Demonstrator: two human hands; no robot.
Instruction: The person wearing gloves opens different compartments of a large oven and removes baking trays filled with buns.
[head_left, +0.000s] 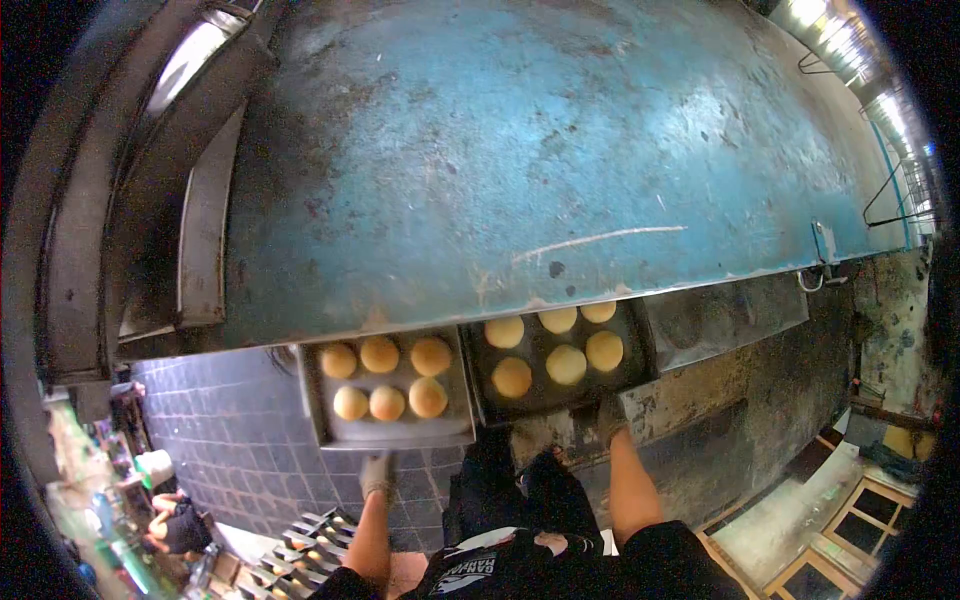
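Note:
A metal baking tray (398,433) with several round golden buns (386,404) is on my left, just in front of the blue metal surface. Beside it a darker baking tray (545,402) holds several more buns (566,365), and its far part is hidden under the blue edge. My left hand (377,475), in a pale glove, is just below the near edge of the left tray; its fingers are too blurred to read. At the near right corner of the dark tray is my right hand (613,415), also gloved. Its fingers are smeared, so its grip cannot be made out.
The large worn blue metal top (480,170) fills the area ahead. A metal sheet (725,320) lies right of the dark tray. A rack (300,550) with trays stands at lower left. Another person (182,522) is farther left, beyond the dark tiled floor (235,430).

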